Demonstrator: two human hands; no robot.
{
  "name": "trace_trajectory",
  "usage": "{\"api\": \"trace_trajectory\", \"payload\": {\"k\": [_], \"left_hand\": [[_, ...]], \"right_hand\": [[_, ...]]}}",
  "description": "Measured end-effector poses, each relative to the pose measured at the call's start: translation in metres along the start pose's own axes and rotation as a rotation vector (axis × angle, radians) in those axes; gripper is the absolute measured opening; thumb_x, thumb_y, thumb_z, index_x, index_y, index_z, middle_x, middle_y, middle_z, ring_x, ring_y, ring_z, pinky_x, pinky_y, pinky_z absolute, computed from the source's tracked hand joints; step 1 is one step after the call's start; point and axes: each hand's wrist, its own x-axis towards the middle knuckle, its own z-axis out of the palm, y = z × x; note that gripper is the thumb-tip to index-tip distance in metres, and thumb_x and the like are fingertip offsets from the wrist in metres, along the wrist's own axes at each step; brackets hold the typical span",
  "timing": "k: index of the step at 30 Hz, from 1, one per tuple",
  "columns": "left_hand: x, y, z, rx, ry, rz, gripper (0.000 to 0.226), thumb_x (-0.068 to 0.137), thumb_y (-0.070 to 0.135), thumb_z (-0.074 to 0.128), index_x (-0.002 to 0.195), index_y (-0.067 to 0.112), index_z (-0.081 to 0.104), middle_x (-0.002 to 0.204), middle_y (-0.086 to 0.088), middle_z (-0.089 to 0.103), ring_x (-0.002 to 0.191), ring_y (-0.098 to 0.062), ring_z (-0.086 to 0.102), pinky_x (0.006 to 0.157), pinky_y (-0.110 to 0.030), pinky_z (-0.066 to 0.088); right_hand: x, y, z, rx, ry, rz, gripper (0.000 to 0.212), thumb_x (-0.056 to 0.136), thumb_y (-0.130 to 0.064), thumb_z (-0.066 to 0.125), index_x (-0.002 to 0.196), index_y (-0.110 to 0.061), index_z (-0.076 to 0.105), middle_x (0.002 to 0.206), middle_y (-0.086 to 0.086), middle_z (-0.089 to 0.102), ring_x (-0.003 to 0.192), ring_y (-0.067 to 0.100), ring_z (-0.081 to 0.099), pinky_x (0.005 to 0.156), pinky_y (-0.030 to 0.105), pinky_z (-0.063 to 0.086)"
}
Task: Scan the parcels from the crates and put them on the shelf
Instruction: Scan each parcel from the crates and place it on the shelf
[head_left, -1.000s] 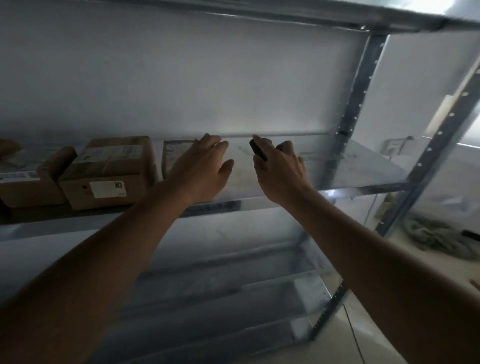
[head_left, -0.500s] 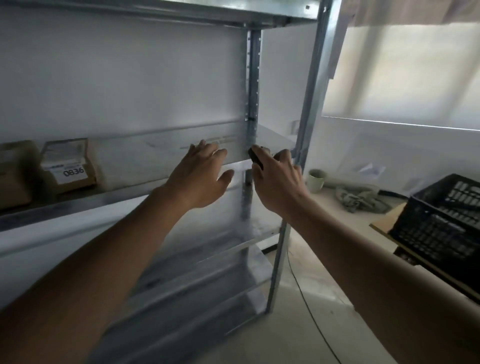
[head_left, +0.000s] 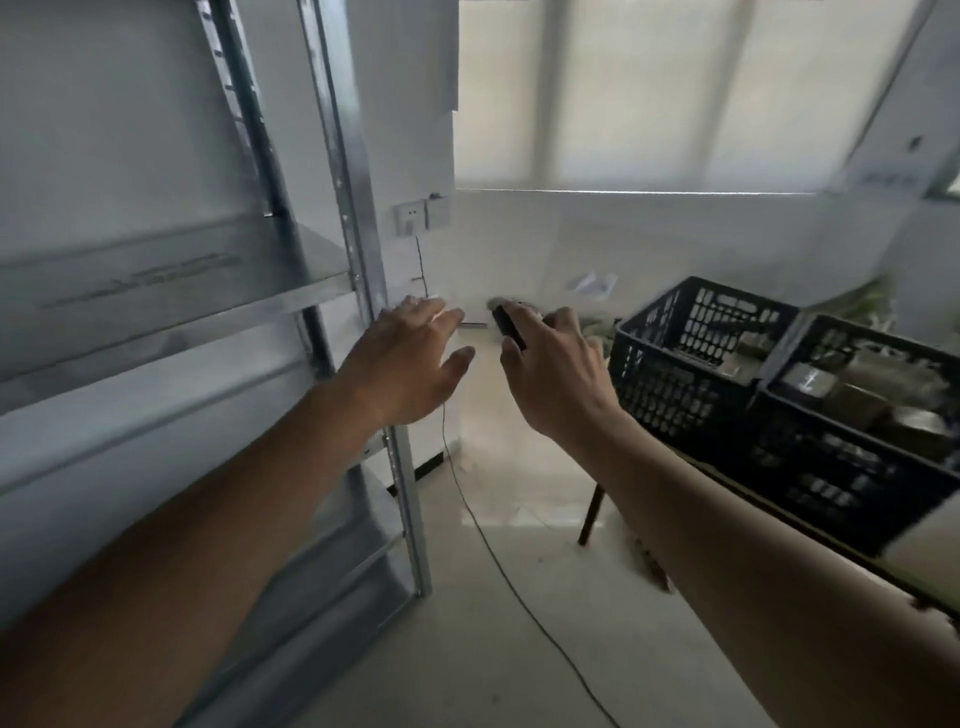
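While both arms are reaching forward, the shelf (head_left: 171, 291) is standing at the left with its visible tier bare, and the left hand (head_left: 402, 364) is hovering just beside its front post (head_left: 358, 249), fingers spread and holding nothing. Right of it, the right hand (head_left: 553, 371) is gripping a small dark scanner (head_left: 506, 325). Farther right, two dark crates (head_left: 680, 374) are sitting side by side on a table (head_left: 779, 525), with blurred parcels (head_left: 852, 395) lying inside them.

Bright blinded window (head_left: 649, 93); tiled floor (head_left: 519, 623)
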Motion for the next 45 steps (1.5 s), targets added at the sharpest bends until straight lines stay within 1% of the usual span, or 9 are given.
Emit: {"api": "trace_trajectory", "payload": {"k": [3, 7, 11, 22, 28, 34, 38, 41, 45], "left_hand": [[0.047, 0.037, 0.025, -0.05, -0.019, 0.077, 0.061, 0.11, 0.049, 0.045, 0.162, 0.018, 0.039, 0.167, -0.007, 0.041, 0.154, -0.027, 0.036, 0.124, -0.048, 0.035], [0.118, 0.084, 0.064, -0.1, -0.054, 0.172, 0.064, 0.109, 0.05, 0.044, 0.164, 0.017, 0.035, 0.168, -0.006, 0.039, 0.154, -0.027, 0.038, 0.122, -0.049, 0.039], [0.194, 0.126, 0.103, -0.17, -0.059, 0.284, 0.064, 0.108, 0.047, 0.047, 0.162, 0.014, 0.038, 0.167, -0.008, 0.041, 0.155, -0.026, 0.036, 0.122, -0.046, 0.036], [0.364, 0.211, 0.204, -0.253, -0.215, 0.491, 0.066, 0.107, 0.047, 0.05, 0.163, 0.014, 0.037, 0.163, -0.004, 0.045, 0.148, -0.026, 0.045, 0.12, -0.047, 0.041], [0.431, 0.249, 0.266, -0.282, -0.312, 0.508, 0.068, 0.106, 0.05, 0.051, 0.163, 0.017, 0.035, 0.162, -0.001, 0.044, 0.145, -0.026, 0.047, 0.117, -0.052, 0.044], [0.492, 0.29, 0.331, -0.253, -0.41, 0.499, 0.066, 0.106, 0.05, 0.052, 0.162, 0.019, 0.037, 0.158, -0.001, 0.047, 0.139, -0.027, 0.052, 0.115, -0.048, 0.046], [0.522, 0.309, 0.369, -0.215, -0.505, 0.477, 0.068, 0.107, 0.051, 0.052, 0.165, 0.021, 0.032, 0.162, -0.001, 0.044, 0.145, -0.026, 0.048, 0.117, -0.049, 0.045], [0.54, 0.318, 0.396, -0.198, -0.585, 0.462, 0.069, 0.107, 0.05, 0.053, 0.166, 0.023, 0.029, 0.163, -0.001, 0.043, 0.146, -0.025, 0.047, 0.117, -0.047, 0.045], [0.554, 0.328, 0.432, -0.186, -0.669, 0.492, 0.069, 0.105, 0.051, 0.056, 0.165, 0.024, 0.033, 0.162, 0.0, 0.043, 0.144, -0.024, 0.05, 0.116, -0.044, 0.047]], "right_hand": [[0.014, 0.052, -0.016, -0.024, 0.03, 0.071, 0.049, 0.111, -0.046, 0.041, 0.16, -0.044, 0.033, 0.144, 0.015, 0.048, 0.118, 0.046, 0.056, 0.101, 0.055, 0.049], [0.038, 0.121, -0.03, -0.062, 0.054, 0.201, 0.051, 0.111, -0.047, 0.042, 0.161, -0.045, 0.033, 0.142, 0.015, 0.047, 0.115, 0.045, 0.055, 0.099, 0.055, 0.05], [0.072, 0.189, -0.036, -0.094, 0.077, 0.308, 0.054, 0.11, -0.048, 0.042, 0.163, -0.044, 0.033, 0.139, 0.012, 0.048, 0.116, 0.042, 0.056, 0.103, 0.054, 0.047], [0.142, 0.345, -0.034, -0.177, 0.108, 0.59, 0.054, 0.112, -0.047, 0.041, 0.164, -0.04, 0.034, 0.148, 0.012, 0.047, 0.127, 0.039, 0.055, 0.105, 0.051, 0.046], [0.174, 0.423, -0.025, -0.178, 0.072, 0.669, 0.053, 0.112, -0.046, 0.042, 0.165, -0.04, 0.035, 0.147, 0.011, 0.049, 0.129, 0.039, 0.053, 0.108, 0.051, 0.045], [0.213, 0.513, -0.007, -0.166, 0.044, 0.7, 0.053, 0.112, -0.047, 0.042, 0.164, -0.04, 0.036, 0.148, 0.013, 0.047, 0.129, 0.045, 0.052, 0.108, 0.053, 0.045], [0.239, 0.558, 0.012, -0.151, -0.015, 0.704, 0.053, 0.112, -0.046, 0.041, 0.164, -0.04, 0.035, 0.15, 0.013, 0.046, 0.128, 0.041, 0.053, 0.105, 0.052, 0.049], [0.252, 0.584, 0.025, -0.134, -0.036, 0.71, 0.053, 0.112, -0.046, 0.041, 0.164, -0.04, 0.034, 0.148, 0.013, 0.046, 0.121, 0.039, 0.056, 0.099, 0.049, 0.053], [0.263, 0.609, 0.041, -0.139, -0.052, 0.719, 0.053, 0.112, -0.046, 0.042, 0.164, -0.041, 0.034, 0.148, 0.013, 0.047, 0.118, 0.038, 0.055, 0.093, 0.045, 0.051]]}}
